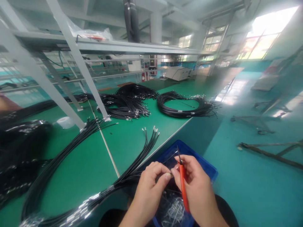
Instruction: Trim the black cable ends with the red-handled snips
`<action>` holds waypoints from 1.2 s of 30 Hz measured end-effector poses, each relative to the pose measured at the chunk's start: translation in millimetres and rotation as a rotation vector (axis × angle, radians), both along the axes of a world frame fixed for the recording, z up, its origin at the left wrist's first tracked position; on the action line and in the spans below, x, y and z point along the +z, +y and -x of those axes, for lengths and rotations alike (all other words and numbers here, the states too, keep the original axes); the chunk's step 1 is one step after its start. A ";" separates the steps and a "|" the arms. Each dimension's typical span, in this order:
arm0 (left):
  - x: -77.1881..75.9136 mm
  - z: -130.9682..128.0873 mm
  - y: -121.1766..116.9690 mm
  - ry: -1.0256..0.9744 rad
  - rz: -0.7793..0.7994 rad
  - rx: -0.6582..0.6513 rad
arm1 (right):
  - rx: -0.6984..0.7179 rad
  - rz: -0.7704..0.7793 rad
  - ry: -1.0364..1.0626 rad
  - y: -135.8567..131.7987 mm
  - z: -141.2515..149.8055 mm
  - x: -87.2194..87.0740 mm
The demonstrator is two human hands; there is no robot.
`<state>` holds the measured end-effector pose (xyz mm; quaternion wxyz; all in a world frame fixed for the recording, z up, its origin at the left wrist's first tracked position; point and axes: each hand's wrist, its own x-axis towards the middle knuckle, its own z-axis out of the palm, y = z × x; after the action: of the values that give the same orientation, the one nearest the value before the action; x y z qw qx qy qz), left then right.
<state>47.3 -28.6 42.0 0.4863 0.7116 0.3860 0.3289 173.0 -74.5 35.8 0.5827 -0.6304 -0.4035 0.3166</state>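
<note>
Closely paired, the two hands meet above a blue bin beside the table edge. Thumb and forefinger of the left hand are pinched together on a tiny dark piece, too small to make out. The right hand has its fingers curled around snips, its thumb and forefinger tips almost at the left ones. The snips have red handles and slim dark blades pointing up, well away from the pinched tips.

Just beside the left hand runs a bundle of thin, glossy black cables, looping across the green table; its ends fan out, tipped in silvery metal, and bright glints show along its near stretch. Pale, tangled scraps lie in the bin. Farther back on the table rests a round black coil, also silver-tipped.
</note>
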 end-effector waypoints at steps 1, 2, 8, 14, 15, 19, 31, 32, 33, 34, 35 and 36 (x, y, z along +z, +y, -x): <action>-0.5 -1.2 -1.4 0.046 -0.041 0.005 | -0.030 -0.005 -0.091 0.0 0.4 -3.0; -1.4 -2.4 -2.7 0.082 -0.081 0.014 | -0.057 -0.016 -0.184 -0.1 0.8 -6.1; -12.7 -4.7 -2.9 0.101 -0.160 0.071 | -0.002 -0.124 -0.429 -5.5 9.8 -9.3; -10.4 5.1 7.7 -0.163 0.160 -0.005 | 0.328 0.046 0.075 -11.9 -10.1 6.9; -8.6 6.6 9.1 -0.195 0.192 -0.009 | 0.417 0.078 0.171 -12.4 -17.9 6.1; -2.6 9.6 12.1 -0.273 0.270 -0.036 | 0.664 0.198 0.476 -18.3 -40.3 -8.8; 0.4 9.7 11.6 -0.435 0.457 -0.113 | 0.745 0.253 0.600 -23.8 -35.9 -14.9; 0.1 9.9 11.8 -0.453 0.493 -0.111 | 0.735 0.256 0.577 -25.1 -35.2 -9.4; -0.5 10.1 12.3 -0.473 0.529 -0.110 | 0.724 0.273 0.556 -26.4 -34.2 -3.8; -1.3 10.4 12.8 -0.492 0.563 -0.112 | 0.688 0.282 0.537 -27.7 -33.0 1.2; -2.3 10.6 13.5 -0.511 0.589 -0.115 | 0.693 0.291 0.529 -28.9 -31.8 5.2; -3.4 10.8 14.2 -0.528 0.609 -0.120 | 0.690 0.300 0.541 -29.8 -30.7 7.8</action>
<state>36.5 -14.4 38.6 0.7757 0.4472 0.2853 0.3418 203.6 -104.3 43.5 0.4298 -0.4315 -0.3728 0.7001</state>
